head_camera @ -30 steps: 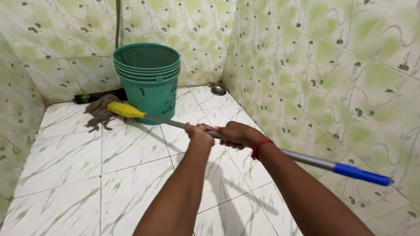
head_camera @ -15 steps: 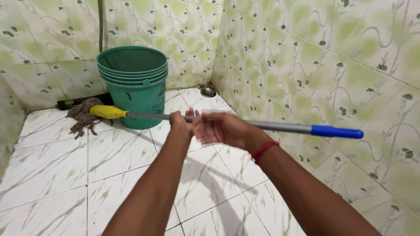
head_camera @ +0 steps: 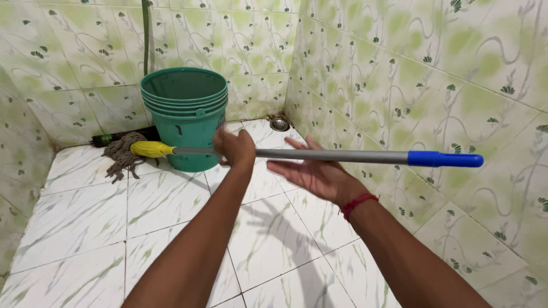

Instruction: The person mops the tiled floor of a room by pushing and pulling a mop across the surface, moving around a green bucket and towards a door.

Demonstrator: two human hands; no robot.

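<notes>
My left hand (head_camera: 234, 147) grips the grey metal handle of a mop (head_camera: 337, 155), which lies almost level across the view. The handle ends in a blue grip (head_camera: 445, 159) at the right and a yellow socket (head_camera: 149, 149) at the left. Grey-brown mop strands (head_camera: 121, 155) rest on the tiled floor beside a green bucket (head_camera: 185, 117). My right hand (head_camera: 315, 173) is spread palm-up just under the handle, fingers apart, holding nothing. A red thread band circles its wrist.
White floor tiles (head_camera: 85, 211) with green streaks meet green-patterned wall tiles (head_camera: 434, 80) on three sides. A round metal floor drain (head_camera: 279, 124) sits in the far corner. A dark tube (head_camera: 106, 138) lies along the back wall behind the bucket, and a green pipe (head_camera: 146, 34) runs up it.
My right hand has let go of the mop handle and opened beneath it. The handle has risen to nearly level, held only by my left hand.
</notes>
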